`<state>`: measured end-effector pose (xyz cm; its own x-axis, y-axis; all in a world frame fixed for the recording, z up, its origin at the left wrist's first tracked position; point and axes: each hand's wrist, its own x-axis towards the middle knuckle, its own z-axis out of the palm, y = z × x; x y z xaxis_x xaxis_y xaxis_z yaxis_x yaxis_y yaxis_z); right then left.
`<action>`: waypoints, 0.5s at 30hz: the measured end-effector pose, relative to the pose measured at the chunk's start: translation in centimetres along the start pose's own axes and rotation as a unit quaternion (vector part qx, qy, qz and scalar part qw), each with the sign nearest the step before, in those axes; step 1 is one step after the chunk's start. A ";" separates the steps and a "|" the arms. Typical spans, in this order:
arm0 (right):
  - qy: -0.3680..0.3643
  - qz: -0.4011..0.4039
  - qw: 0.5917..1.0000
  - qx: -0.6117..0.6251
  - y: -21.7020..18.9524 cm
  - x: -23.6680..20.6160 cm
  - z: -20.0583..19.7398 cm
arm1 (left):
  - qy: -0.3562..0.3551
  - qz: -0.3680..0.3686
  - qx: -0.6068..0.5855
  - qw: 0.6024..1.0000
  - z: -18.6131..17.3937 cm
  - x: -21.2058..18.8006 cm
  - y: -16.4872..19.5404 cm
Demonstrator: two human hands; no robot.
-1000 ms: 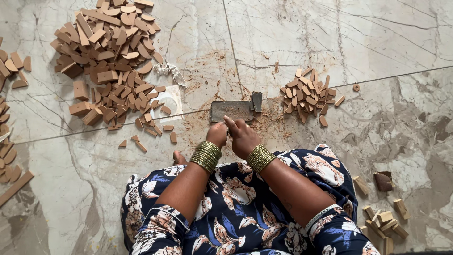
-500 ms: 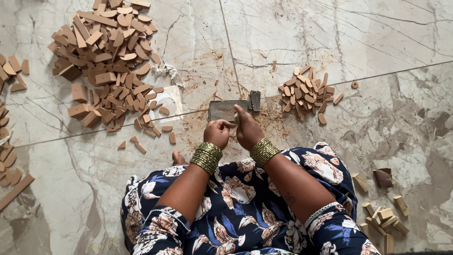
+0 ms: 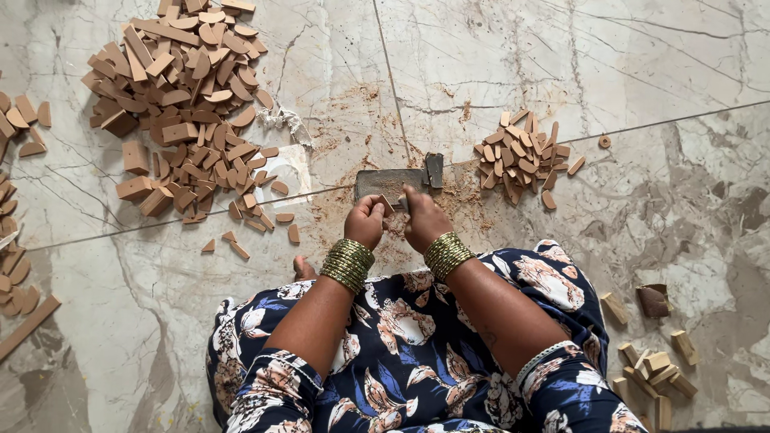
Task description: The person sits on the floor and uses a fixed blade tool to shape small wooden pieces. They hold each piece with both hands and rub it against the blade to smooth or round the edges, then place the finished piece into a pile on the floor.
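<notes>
While pinched in both hands' grip (image 3: 393, 218), small wooden piece (image 3: 387, 204), long axis toward the metal blade (image 3: 397, 180).

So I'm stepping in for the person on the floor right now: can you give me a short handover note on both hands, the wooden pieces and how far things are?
Left hand: closed around a small wooden piece, held against the flat metal block on the floor.
Right hand: fingers pinch the same piece from the other side.
Large pile of wood pieces lies far left of the block; small pile lies just right of it. Sawdust is spread around the block.
More blocks sit by the right knee, others at the left edge.
Done, apparently: the small pile. Left, apparently: the large one, though which pile is finished cannot be told for sure.
</notes>
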<state>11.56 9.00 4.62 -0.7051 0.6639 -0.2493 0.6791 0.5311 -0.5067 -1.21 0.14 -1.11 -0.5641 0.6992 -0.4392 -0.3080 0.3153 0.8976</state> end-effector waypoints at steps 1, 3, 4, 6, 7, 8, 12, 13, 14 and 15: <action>0.072 -0.051 0.996 0.015 0.0 -0.1 0.0 | 0.008 -0.003 0.028 1.000 0.1 -0.1 -0.2; 0.064 -0.094 0.993 0.031 -0.4 -0.4 0.2 | -0.005 -0.023 0.021 1.000 0.4 -0.3 -0.4; 0.061 -0.116 0.991 0.040 -0.6 -0.7 0.2 | -0.011 -0.033 0.017 0.999 0.5 -0.5 -0.5; -0.012 -0.063 0.997 -0.038 -1.5 -1.2 0.7 | 0.029 -0.058 0.030 0.997 0.5 -0.6 -0.4; -0.048 -0.036 0.995 -0.078 -1.9 -1.6 0.9 | 0.048 -0.070 0.036 0.996 0.4 -0.5 -0.3; -0.052 -0.047 0.993 -0.094 -2.1 -2.0 1.0 | 0.069 -0.054 0.027 0.996 0.2 -0.4 -0.2; -0.015 -0.073 0.995 -0.064 -2.1 -2.5 0.7 | 0.116 0.072 0.059 0.989 -0.9 0.6 -0.3; 0.011 -0.074 0.997 -0.035 -1.7 -2.3 0.4 | 0.116 0.121 0.082 0.982 -0.9 0.7 -0.3; 0.053 -0.097 0.994 0.016 -1.3 -1.8 -0.1 | 0.099 0.093 0.074 0.988 -0.8 0.9 -0.4; 0.094 -0.120 0.986 0.065 -0.9 -1.4 -0.5 | 0.082 0.064 0.064 0.992 -0.6 0.9 -0.6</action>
<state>12.05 7.84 5.80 -0.7839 0.6194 0.0425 0.4563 0.6212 -0.6371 -2.00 0.14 -2.05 -0.7132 0.6279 -0.3115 -0.1312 0.3170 0.9393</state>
